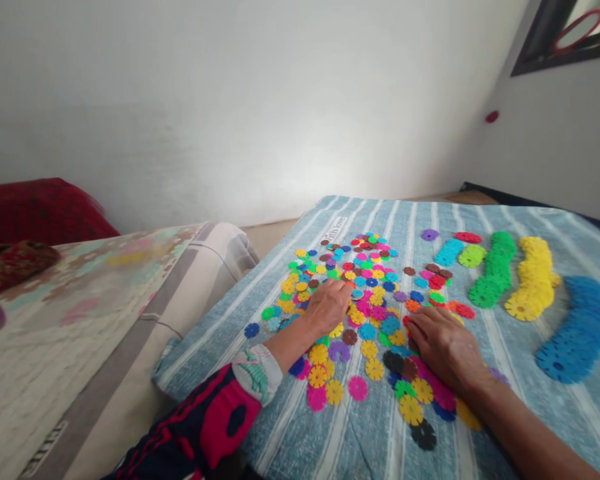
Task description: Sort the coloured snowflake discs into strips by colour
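My left hand reaches into a spread of small notched plastic discs in many colours. Its fingers are bent together, with an orange disc at the fingertips; whether they grip it is unclear. To the right, my right hand rests low over more discs, fingers curled. A red disc shows at its fingertips, and what lies under the palm is hidden. Near that wrist are a black disc and a yellow disc. The discs lie flat, many overlapping.
Overlapping rows of green discs, yellow discs and blue discs lie at the right. Smaller groups include light blue discs. A striped blue cloth covers the surface. A bed stands left, across a gap.
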Available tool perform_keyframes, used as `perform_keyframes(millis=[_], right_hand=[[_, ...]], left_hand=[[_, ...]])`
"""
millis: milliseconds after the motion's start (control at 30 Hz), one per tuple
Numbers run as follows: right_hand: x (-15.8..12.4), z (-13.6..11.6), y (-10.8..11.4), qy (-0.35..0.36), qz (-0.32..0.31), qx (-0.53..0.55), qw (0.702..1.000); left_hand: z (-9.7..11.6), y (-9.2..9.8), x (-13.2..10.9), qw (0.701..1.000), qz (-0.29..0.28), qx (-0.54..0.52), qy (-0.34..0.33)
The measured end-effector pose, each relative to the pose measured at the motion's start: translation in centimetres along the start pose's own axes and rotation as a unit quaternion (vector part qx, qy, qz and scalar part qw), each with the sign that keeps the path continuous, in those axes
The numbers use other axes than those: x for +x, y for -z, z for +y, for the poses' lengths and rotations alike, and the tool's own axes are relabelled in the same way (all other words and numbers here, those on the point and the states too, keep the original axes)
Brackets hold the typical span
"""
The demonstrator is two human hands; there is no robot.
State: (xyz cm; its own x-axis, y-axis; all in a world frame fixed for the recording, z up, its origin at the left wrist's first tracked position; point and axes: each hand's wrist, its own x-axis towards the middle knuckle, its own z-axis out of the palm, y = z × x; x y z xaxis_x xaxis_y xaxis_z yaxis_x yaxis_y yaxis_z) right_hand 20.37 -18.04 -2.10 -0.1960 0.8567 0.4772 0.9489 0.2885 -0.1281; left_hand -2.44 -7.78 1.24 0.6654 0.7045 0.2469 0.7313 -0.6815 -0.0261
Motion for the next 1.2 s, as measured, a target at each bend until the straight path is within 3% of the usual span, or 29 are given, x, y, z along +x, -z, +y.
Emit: perform_keyframes(millis=[200, 367, 467, 533, 667, 767, 833, 933, 1067, 1200], right_hand=[[0.0, 0.2, 0.0, 0.000, 0.007, 0.021, 1.000], [0.0, 0.5, 0.0, -0.031, 0.028, 0.051, 0.998], [0.4, 1.4, 0.9, -0.070, 0.071, 0.067, 0.993], [0.9, 2.5, 2.4, -0.105, 0.067, 0.064, 0.990], [0.9, 4.9, 6.8, -0.212, -0.065, 0.028, 0.975], [-0.4, 5.5, 9.3, -0.211, -0.190, 0.058, 0.957], [-1.5, 5.1, 9.7, -0.204, -0.248, 0.066, 0.945], [-2.6, 3.5, 8.8, -0.186, -0.267, 0.047, 0.945], [-1.5, 0.1, 6.6, -0.142, -0.209, 0.058, 0.966], [0.9, -2.3, 5.5, -0.071, -0.132, 0.135, 0.979]], left_hand=[[-1.5, -0.1, 2.2, 0.997, 0.018, -0.046, 0.066], [-3.4, -0.8, 2.7, 0.988, 0.064, -0.092, 0.109], [-4.4, -1.0, 2.4, 0.983, 0.084, -0.110, 0.122], [-4.9, -1.1, 2.2, 0.980, 0.096, -0.128, 0.121], [-5.8, -1.4, 2.2, 0.971, 0.133, -0.160, 0.117], [-6.3, -1.6, 2.3, 0.968, 0.144, -0.172, 0.116], [-6.4, -1.7, 2.3, 0.966, 0.145, -0.177, 0.122], [-6.4, -1.6, 2.2, 0.964, 0.142, -0.180, 0.134], [-6.1, -1.5, 2.2, 0.961, 0.141, -0.193, 0.140], [-6.0, -1.3, 2.0, 0.956, 0.145, -0.209, 0.145]])
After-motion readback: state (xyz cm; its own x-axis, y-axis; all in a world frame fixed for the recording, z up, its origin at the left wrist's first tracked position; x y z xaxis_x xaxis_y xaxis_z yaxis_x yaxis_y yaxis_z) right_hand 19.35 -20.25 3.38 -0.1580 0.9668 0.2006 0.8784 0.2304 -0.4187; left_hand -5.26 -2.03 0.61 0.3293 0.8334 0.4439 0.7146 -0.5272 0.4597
